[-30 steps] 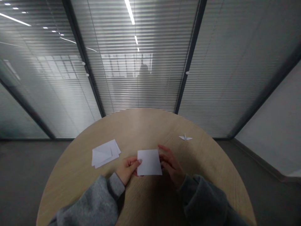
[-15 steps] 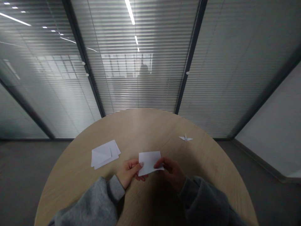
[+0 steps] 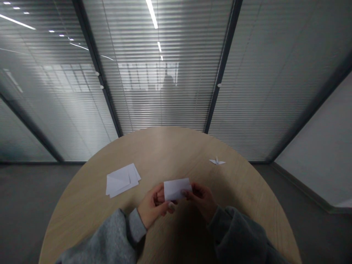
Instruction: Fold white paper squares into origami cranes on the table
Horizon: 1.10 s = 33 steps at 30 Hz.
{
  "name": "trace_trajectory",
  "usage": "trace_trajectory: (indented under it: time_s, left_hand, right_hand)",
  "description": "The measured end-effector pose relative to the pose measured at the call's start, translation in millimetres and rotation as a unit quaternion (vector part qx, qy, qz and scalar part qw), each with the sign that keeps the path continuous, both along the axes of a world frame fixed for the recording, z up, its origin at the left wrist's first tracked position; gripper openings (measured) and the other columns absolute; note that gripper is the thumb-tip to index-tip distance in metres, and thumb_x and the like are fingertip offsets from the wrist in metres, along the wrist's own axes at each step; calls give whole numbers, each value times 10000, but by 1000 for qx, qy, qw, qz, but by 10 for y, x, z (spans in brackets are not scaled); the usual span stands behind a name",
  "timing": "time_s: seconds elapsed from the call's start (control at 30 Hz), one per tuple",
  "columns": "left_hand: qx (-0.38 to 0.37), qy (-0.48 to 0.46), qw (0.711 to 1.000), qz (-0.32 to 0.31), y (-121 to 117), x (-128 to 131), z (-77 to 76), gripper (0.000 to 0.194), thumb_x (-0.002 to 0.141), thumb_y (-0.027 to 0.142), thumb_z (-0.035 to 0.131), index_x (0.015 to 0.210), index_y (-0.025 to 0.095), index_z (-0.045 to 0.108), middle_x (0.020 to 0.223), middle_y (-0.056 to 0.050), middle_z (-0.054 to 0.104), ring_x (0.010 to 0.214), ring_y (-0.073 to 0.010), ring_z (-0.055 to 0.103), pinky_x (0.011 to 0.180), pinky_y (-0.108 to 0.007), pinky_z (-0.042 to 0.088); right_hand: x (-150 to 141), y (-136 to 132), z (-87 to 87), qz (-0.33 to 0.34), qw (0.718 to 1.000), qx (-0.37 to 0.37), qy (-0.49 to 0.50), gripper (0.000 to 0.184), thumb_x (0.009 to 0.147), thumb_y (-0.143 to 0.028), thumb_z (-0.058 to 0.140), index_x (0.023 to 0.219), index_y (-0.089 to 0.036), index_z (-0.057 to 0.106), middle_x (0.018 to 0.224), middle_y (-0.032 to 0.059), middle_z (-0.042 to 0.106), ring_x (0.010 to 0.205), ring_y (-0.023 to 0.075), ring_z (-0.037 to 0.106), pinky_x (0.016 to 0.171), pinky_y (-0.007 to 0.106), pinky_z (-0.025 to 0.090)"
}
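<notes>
A white sheet of paper (image 3: 176,188) is held just above the round wooden table (image 3: 165,150), near its front middle, and looks folded to about half its height. My left hand (image 3: 154,206) pinches its lower left edge, thumb on top. My right hand (image 3: 201,198) pinches its right edge with curled fingers. Both sleeves are grey.
A small stack of white paper sheets (image 3: 122,179) lies on the table to the left. A small folded white paper crane (image 3: 217,161) sits at the right rear. Glass walls with blinds (image 3: 165,73) stand behind the table; grey floor surrounds it.
The sheet was a full square held between both hands; its height has shrunk to about half as both hands closed in on it. My right hand went from open fingers to a pinch.
</notes>
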<state>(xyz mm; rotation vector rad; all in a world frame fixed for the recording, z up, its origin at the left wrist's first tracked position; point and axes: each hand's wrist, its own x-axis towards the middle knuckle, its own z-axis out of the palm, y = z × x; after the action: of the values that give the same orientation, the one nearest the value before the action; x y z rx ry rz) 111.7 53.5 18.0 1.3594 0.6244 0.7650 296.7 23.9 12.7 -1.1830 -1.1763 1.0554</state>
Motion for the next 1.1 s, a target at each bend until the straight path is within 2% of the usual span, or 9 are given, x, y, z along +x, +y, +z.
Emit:
trace_trajectory:
  time_s: [0.1,0.33,0.53,0.7,0.93,1.1]
  left_hand:
    - [-5,-7,1000,1,-27,36,24,575,618,436,797,1050,128,576,807,-91,693,613,-139,628,535,-221,477]
    - [12,36,999,17,-3,30,14,458,697,511,706,916,114,639,747,-103,701,553,-153,625,509,-255,476]
    - [32,92,994,42,2,16,11,468,733,536,652,901,100,664,747,-131,727,584,-180,657,448,-216,404]
    - [15,134,990,48,-11,23,46,520,728,573,629,929,96,680,794,-149,743,577,-182,668,432,-206,382]
    - [9,123,991,49,-6,24,40,568,715,604,630,942,89,702,742,-142,747,553,-183,667,457,-229,401]
    - [20,122,991,49,-7,22,44,553,722,603,620,908,90,712,713,-138,744,527,-169,650,431,-220,371]
  right_hand:
    - [-10,-4,8,0,1000,-1,4,487,537,-635,729,574,-187,540,535,-33,506,527,124,479,525,268,422]
    - [-41,-46,43,4,1000,-7,22,485,532,-631,737,613,-186,561,568,-21,546,554,134,511,562,277,440]
    - [-35,-45,29,-7,999,-14,32,504,499,-624,758,624,-183,549,583,-20,561,558,131,521,559,267,436]
    - [-44,-42,35,-22,998,-24,51,517,471,-624,770,595,-181,534,554,-31,533,537,120,503,541,256,430]
    - [-47,-45,12,-25,999,-20,42,498,496,-612,767,577,-181,532,539,-34,513,520,112,472,514,247,396]
    - [-43,-46,-7,-14,999,-23,42,528,515,-639,742,552,-201,449,502,-43,492,494,117,474,498,255,400]
